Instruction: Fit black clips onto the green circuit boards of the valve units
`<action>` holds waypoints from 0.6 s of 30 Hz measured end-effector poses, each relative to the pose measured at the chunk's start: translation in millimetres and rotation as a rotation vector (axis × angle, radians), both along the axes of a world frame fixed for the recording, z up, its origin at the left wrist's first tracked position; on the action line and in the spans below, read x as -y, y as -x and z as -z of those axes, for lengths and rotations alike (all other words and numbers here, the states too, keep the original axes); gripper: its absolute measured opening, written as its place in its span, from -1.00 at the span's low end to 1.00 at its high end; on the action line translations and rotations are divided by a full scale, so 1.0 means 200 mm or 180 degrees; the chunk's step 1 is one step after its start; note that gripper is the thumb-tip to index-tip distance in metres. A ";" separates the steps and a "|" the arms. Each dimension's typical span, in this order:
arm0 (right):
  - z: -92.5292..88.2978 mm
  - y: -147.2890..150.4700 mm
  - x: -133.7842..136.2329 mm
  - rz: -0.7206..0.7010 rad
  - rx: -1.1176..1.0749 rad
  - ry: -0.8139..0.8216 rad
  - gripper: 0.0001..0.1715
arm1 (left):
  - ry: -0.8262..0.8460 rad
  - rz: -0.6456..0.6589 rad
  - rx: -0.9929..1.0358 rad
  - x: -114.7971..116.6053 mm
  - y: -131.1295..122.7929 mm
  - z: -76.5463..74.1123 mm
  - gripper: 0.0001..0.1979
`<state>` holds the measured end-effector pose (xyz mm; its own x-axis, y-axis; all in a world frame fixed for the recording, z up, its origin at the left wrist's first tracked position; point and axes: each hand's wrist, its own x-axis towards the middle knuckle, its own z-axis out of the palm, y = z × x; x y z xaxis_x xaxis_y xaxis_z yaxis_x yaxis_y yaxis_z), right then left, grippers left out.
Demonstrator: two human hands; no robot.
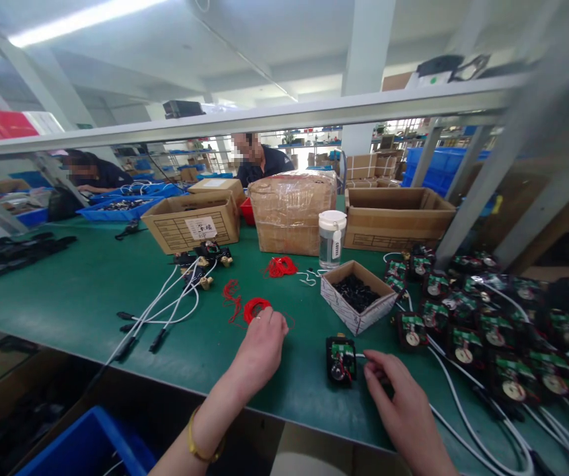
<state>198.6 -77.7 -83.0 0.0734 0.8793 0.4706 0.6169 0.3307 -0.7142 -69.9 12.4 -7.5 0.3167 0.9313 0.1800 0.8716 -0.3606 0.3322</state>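
My left hand (260, 345) reaches onto the green table, its fingers closed at a small coil of red wire (255, 307). My right hand (397, 400) rests near the table's front edge with its fingers curled around a white cable (443, 367); what it pinches is hard to see. Between the hands lies a black module with a green circuit board (340, 359). A small open cardboard box of black parts (356, 295) stands just behind it.
Many similar black modules with white cables (492, 330) cover the right side. More red wire (281, 266), a white-capped jar (332, 239), cabled units (199, 264) and cardboard boxes (192, 221) lie further back. Two people sit beyond. A blue bin (86, 443) is below the edge.
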 end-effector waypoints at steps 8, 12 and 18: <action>-0.29 0.09 0.16 -0.1017 -0.0491 0.0170 -0.73 | 0.1185 0.0474 0.1243 0.42 -0.13 -0.24 -0.81; -0.32 0.13 0.17 -0.1450 -0.0924 0.0624 -0.67 | 0.1473 0.0611 0.1254 0.45 -0.19 -0.22 -0.82; -0.24 0.13 0.10 -0.0989 -0.1111 0.0943 -0.84 | 0.1649 0.0607 0.1303 0.39 -0.25 -0.21 -0.83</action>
<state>172.8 -97.9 -34.8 -0.1033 0.9755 0.1940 0.2324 0.2133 -0.9489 -20.4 -65.1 33.9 0.4850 0.8643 -0.1335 0.5763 -0.2010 0.7921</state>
